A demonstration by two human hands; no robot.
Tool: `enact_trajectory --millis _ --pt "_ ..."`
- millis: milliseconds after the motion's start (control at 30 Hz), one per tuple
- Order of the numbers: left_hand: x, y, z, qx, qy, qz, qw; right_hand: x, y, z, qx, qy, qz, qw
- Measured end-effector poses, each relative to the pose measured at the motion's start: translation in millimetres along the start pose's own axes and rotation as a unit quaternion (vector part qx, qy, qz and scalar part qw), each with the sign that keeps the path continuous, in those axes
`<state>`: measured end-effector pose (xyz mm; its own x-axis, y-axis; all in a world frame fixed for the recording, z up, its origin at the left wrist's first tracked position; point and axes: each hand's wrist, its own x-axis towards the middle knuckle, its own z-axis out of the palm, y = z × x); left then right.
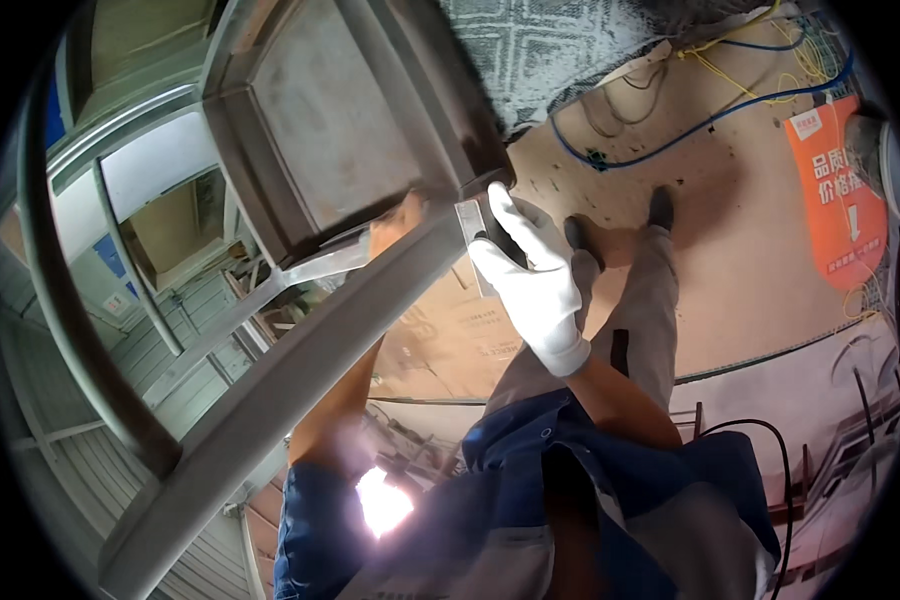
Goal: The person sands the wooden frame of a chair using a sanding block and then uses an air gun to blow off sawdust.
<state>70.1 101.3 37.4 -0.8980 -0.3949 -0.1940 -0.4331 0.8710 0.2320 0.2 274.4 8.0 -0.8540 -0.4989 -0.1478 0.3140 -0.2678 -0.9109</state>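
Note:
A large grey metal frame [330,130] with a flat panel fills the upper left, and its long diagonal bar [270,390] runs down to the lower left. My right hand [530,275], in a white glove, grips the frame's near corner, with the fingers wrapped over the edge. My bare left forearm [335,410] rises behind the diagonal bar. My left hand [398,222] is blurred and partly hidden at the panel's lower edge, touching the frame. Its grip is not visible.
My legs and dark shoes [660,208] stand on a tan floor. Blue and yellow cables [710,120] trail at the upper right beside an orange sign [838,190]. A cardboard box [460,335] lies under the frame. A black cable [780,470] loops at the right.

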Motion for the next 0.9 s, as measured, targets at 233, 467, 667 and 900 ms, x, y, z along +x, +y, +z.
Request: enact_trajectory --millis 233,467,667,900 --pt "-13.0 8.5 4.8 -0.005 -0.021 -0.005 1.0 -18.7 -145.5 52.4 -0.135 -0.107 -0.156 0.973" --pt "-10.2 -3.7 3.7 0.025 -0.015 -0.002 1.0 -4.8 1.5 -11.0 -0.052 -0.012 0.079 0.996" --pt "-7.1 -12.3 16.7 0.022 -0.038 0.014 0.999 8.4 -20.2 -3.2 -0.07 0.008 -0.025 0.997" --pt "-15.6 -12.8 16.4 0.026 -0.044 0.0 0.999 8.7 -10.6 -5.2 -0.042 0.028 0.009 0.999"
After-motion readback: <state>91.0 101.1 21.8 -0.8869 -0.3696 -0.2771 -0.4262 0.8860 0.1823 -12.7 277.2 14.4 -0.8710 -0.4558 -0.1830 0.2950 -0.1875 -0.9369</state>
